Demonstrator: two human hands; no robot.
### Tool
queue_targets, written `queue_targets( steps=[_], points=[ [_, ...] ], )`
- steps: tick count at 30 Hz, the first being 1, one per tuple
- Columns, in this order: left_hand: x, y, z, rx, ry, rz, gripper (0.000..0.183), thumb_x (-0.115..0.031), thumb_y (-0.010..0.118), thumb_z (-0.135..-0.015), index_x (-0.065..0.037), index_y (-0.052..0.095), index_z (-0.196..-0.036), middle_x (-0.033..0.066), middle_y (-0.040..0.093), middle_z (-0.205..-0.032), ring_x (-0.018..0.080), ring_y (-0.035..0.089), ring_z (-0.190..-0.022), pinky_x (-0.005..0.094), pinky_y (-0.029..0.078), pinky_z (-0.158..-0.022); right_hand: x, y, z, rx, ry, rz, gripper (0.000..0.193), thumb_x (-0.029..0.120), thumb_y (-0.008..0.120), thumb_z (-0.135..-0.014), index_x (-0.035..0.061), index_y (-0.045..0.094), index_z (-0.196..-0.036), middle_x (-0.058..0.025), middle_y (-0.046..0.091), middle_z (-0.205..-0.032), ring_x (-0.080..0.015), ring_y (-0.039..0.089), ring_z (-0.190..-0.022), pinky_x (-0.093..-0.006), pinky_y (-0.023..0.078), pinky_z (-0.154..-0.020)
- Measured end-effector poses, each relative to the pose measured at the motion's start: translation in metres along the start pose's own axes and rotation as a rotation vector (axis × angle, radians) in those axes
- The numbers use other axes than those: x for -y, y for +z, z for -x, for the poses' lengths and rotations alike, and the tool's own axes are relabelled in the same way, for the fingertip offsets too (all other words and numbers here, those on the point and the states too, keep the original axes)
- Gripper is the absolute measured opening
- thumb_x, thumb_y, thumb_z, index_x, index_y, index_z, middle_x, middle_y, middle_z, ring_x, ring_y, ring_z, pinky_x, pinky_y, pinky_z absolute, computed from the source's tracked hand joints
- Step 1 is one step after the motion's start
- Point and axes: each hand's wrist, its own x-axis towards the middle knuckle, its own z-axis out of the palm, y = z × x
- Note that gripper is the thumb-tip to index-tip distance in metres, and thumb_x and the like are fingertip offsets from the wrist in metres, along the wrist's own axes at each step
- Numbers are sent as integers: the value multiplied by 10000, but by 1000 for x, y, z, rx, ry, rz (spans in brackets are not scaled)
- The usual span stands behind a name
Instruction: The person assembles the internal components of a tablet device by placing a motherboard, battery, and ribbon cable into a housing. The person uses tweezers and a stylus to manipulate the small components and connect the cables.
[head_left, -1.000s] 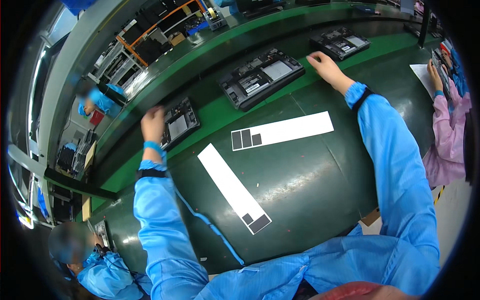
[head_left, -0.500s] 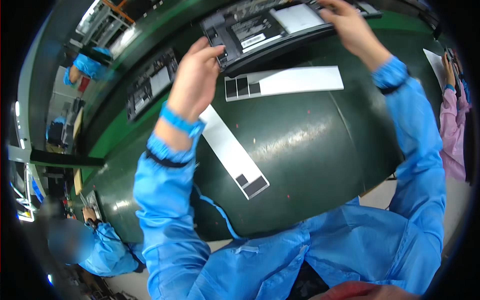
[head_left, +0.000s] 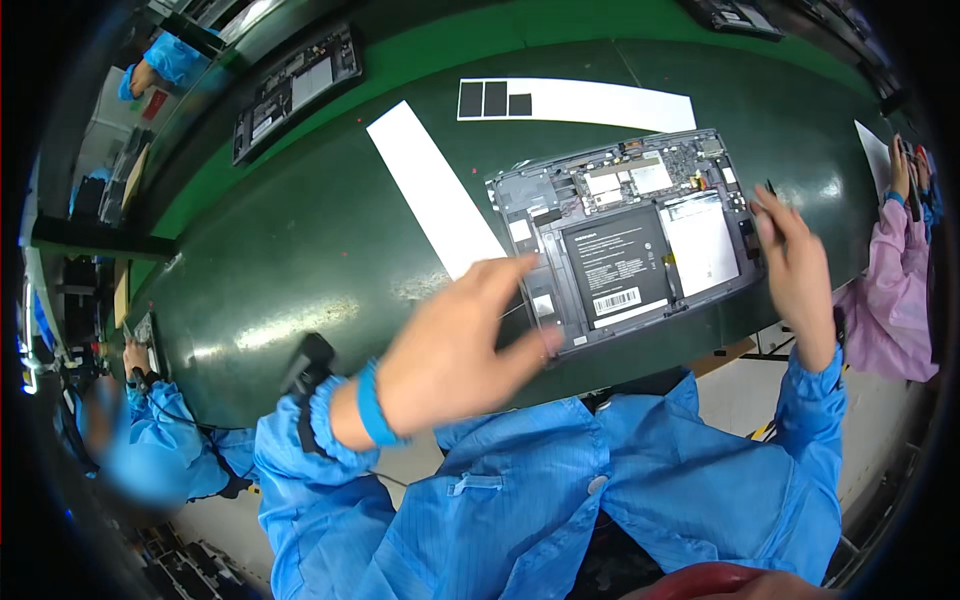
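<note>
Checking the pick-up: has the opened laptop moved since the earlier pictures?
Yes. The opened laptop came off the green belt toward the person, now overlapping the diagonal white strip.

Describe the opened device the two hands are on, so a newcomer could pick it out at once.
Start at the dark green worktable and find the two white strips laid on it. At their near ends lies the opened device, a flat grey tray with a black battery in the middle, the left hand and right hand at its edges. Unlike the similar unit on the belt behind, it sits nearest the person.

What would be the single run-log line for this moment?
left hand: grips opened device left edge | right hand: on right edge | device: on green table
</note>
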Motion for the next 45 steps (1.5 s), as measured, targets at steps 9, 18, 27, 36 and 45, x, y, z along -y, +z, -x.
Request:
queue_targets(
  steps=[9, 18, 27, 36, 45],
  points=[
    [70, -42, -158, -179, 345, -544, 467, -427, 447, -989, -108, 567, -1308, 251, 357, -1467, 445, 246, -1395, 452, 249, -1138, 93, 72, -148, 66, -24, -931, 476, 353, 602, -939, -117, 614, -1013, -184, 686, -828, -201, 695, -704, -287, 580, -623],
    [68, -43, -153, -155, 332, -584, 583, -539, 337, -986, -143, 501, -1381, 216, 326, -1497, 437, 260, -1392, 444, 233, -1145, 93, 111, -170, -9, -109, -578, 257, 192, 672, -853, -59, 686, -904, -113, 701, -746, -145, 675, -660, -262, 538, -636],
    [70, -44, -154, -164, 333, -593, 618, -591, 329, -966, -160, 532, -1360, 217, 348, -1484, 431, 286, -1380, 443, 235, -1145, 95, 112, -172, 28, -123, -598, 245, 150, 664, -866, -82, 674, -946, -163, 705, -769, -172, 705, -720, -267, 572, -654],
    [60, -32, -155, -210, 216, -608, 652, -653, 343, -932, -181, 587, -1310, 215, 391, -1448, 455, 283, -1346, 496, 247, -1120, 88, 70, -164, -64, -257, -1111, 196, 120, 662, -872, -67, 657, -929, -143, 687, -825, -199, 702, -730, -278, 582, -661],
    [-7, -9, -138, -320, 235, -226, 368, -320, 583, -934, 38, 661, -965, 135, 662, -841, 205, 605, -763, 335, 481, -711, 10, 16, -129, 304, -132, -1015, 283, 186, 678, -883, 8, 558, -1067, -105, 669, -829, -148, 696, -725, -238, 578, -645]
  ],
)
